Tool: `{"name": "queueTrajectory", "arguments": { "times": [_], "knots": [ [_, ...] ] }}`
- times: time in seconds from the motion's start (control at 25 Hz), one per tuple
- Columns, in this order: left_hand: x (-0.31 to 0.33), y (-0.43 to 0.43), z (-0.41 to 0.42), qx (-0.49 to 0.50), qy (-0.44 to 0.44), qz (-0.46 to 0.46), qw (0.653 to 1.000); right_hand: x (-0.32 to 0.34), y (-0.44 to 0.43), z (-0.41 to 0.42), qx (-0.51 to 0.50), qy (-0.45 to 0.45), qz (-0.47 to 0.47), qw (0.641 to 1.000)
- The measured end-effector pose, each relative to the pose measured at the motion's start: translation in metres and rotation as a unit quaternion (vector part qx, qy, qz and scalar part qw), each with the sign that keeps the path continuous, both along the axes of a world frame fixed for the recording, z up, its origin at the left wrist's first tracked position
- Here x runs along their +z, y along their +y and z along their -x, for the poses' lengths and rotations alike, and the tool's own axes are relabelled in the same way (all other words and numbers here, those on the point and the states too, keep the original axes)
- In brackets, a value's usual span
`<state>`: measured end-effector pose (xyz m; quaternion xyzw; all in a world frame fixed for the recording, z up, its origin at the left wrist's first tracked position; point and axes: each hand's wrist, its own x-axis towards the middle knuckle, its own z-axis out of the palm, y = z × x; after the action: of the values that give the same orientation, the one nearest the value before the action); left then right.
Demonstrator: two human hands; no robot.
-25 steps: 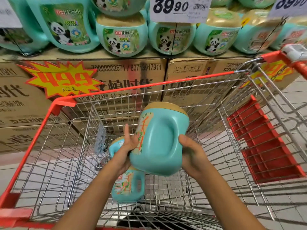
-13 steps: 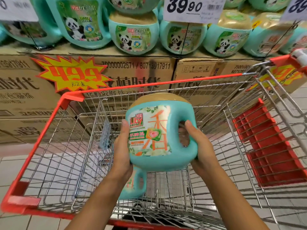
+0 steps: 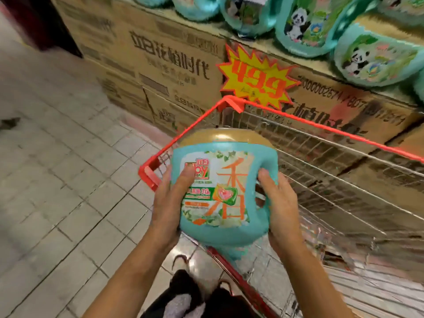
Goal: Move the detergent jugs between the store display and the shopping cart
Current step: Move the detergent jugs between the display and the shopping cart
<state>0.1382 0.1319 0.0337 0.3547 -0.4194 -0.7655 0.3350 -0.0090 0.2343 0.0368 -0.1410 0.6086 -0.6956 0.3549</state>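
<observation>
Both bare forearms reach up and forward from the bottom of the view, and the hands meet at chest height on either side of a jug (image 3: 229,148) held upright between them. The left hand (image 3: 169,203) lies flat against its left side, palm inward, with the fingers (image 3: 187,177) straight, pointing up and pressing on the front. The right hand (image 3: 282,210) grips the right side at the handle: the thumb (image 3: 263,177) sits on the front edge and the other fingers curl behind, out of sight. Both wrists are bent slightly back, with the left forearm (image 3: 128,271) and right forearm (image 3: 314,276) angled towards each other.
</observation>
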Motion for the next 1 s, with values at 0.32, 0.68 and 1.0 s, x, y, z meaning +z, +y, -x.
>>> {"name": "queueTrajectory", "arguments": {
  "times": [0.32, 0.68, 1.0],
  "knots": [
    [0.0, -0.071, -0.13, 0.145, -0.022, 0.007, 0.989, 0.01, -0.117, -0.109, 0.132, 0.053, -0.028, 0.989],
    [0.018, -0.214, -0.236, 0.129, -0.038, 0.024, 0.991, 0.017, -0.264, -0.209, 0.142, 0.067, -0.007, 0.988],
    [0.017, -0.352, -0.197, 0.066, -0.032, 0.021, 0.997, 0.018, -0.38, -0.181, 0.038, 0.042, 0.0, 0.998]
  ]
}}
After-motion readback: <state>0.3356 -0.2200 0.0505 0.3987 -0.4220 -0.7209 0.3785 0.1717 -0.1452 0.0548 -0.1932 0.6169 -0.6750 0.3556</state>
